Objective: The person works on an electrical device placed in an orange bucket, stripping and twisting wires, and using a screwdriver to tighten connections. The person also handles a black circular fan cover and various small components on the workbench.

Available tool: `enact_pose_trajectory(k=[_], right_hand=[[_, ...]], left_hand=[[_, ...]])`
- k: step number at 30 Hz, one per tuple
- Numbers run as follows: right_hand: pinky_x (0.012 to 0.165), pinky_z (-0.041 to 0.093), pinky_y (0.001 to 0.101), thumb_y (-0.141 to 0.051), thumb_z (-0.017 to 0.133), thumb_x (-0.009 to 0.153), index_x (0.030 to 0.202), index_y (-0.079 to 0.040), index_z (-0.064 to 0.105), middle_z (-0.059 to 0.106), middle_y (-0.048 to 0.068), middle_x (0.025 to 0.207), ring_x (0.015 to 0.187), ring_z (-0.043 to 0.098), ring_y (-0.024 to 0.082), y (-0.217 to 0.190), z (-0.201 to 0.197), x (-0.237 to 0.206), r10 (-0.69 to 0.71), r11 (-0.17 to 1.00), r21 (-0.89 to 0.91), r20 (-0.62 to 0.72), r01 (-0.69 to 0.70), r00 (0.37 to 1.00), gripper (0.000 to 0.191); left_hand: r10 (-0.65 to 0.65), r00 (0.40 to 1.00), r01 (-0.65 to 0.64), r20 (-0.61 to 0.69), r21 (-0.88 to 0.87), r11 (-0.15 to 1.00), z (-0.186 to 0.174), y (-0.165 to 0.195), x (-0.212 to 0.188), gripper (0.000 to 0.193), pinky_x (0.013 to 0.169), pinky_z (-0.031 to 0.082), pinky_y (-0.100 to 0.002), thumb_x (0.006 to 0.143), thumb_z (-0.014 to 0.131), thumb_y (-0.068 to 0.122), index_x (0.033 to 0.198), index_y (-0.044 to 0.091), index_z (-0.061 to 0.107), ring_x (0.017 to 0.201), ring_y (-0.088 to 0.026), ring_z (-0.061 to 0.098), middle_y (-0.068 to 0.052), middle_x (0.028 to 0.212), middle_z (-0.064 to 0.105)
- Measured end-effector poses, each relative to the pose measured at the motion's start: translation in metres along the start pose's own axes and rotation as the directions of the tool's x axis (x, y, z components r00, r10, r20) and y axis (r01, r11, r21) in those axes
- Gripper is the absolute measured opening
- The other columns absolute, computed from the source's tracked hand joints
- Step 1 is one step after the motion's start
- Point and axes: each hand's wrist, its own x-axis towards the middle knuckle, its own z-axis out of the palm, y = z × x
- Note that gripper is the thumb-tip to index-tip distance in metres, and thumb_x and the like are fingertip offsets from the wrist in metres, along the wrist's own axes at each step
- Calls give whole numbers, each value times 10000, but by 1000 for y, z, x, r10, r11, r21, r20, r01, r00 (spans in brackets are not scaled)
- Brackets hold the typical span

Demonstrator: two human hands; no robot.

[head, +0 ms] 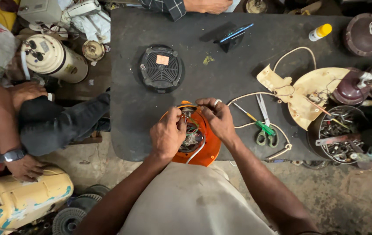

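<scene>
At the near edge of the dark, worn rectangular worktable (151, 109) sits a round orange plastic appliance base (207, 148), open side up, with its motor and a tangle of thin coloured wires (192, 130) showing inside. The left hand (167, 135) is curled over the left rim, fingertips pinched on the wires; the right hand (217, 117) bends over the top rim, fingers drawn together on the same bundle, and whether it grips anything besides wire cannot be told. Farther back on the table lies a round black vented plastic cover (161, 68) with a small square orange sticker (162, 60) near its middle. At the far right stands a small white bottle with a yellow cap (320, 32). Right of the hands lie green-handled scissors (265, 126), a slim yellow-and-green screwdriver (247, 114) and a looping cream cord (255, 93) leading to a cream plastic housing (308, 93); beside that is a round tin full of metal screws and bits (338, 130). Off the table to the left lies a cream cylindrical appliance body (53, 56), and another person's hand (25, 167) rests on a yellowed casing (20, 198).
</scene>
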Motion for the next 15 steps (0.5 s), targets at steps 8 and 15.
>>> enact_pose_trajectory(k=[8, 15], right_hand=[[838, 555, 257, -32, 563, 984, 1108, 26, 708, 741, 47, 974, 890, 668, 96, 6, -1, -3, -38, 998, -47, -14, 37, 999, 199], [720, 505, 250, -35, 566, 978, 1101, 16, 720, 696, 32, 891, 780, 587, 82, 9, 0, -4, -56, 995, -87, -6, 55, 998, 204]], left_hand=[[-68, 998, 69, 6, -71, 995, 3, -1, -6, 295, 589, 552, -425, 867, 768, 123, 1094, 130, 580, 705, -293, 735, -37, 812, 755], [10, 996, -26, -83, -199, 980, 2, -2, -8, 329, 671, 592, -394, 892, 751, 109, 1178, 119, 589, 802, -287, 755, -60, 900, 750]])
